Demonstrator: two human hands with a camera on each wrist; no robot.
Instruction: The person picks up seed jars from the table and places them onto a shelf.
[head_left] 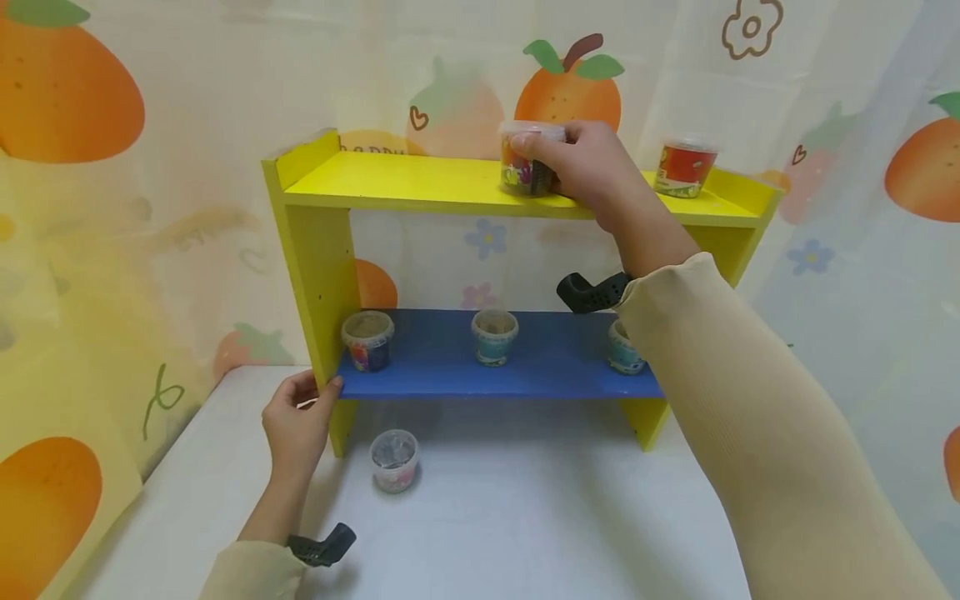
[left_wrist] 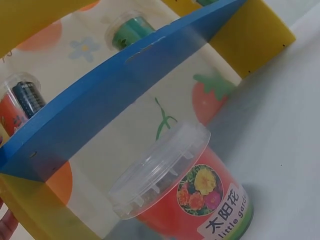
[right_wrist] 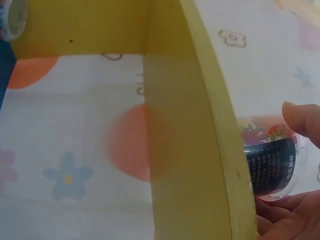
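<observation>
In the head view my right hand [head_left: 603, 175] grips a small lidded plastic tub [head_left: 517, 167] at the front middle of the top yellow shelf [head_left: 420, 175]. Its thumb lies on the near side of the tub. The right wrist view shows this tub's dark back label [right_wrist: 272, 165], with thumb and fingers on either side of the lid end. At the lower left, my left hand [head_left: 296, 425] holds the yellow side panel [head_left: 318, 292] of the rack beside the blue shelf [head_left: 487, 383], thumb in front. Its other fingers are partly hidden behind the panel.
A red-labelled tub [head_left: 686, 169] stands at the top shelf's right. On the blue shelf are a left tub [head_left: 369, 342], a middle tub [head_left: 494, 337] and a right tub [head_left: 624, 350], partly behind my sleeve. A pinkish tub [head_left: 394, 461] stands on the white table [head_left: 525, 517].
</observation>
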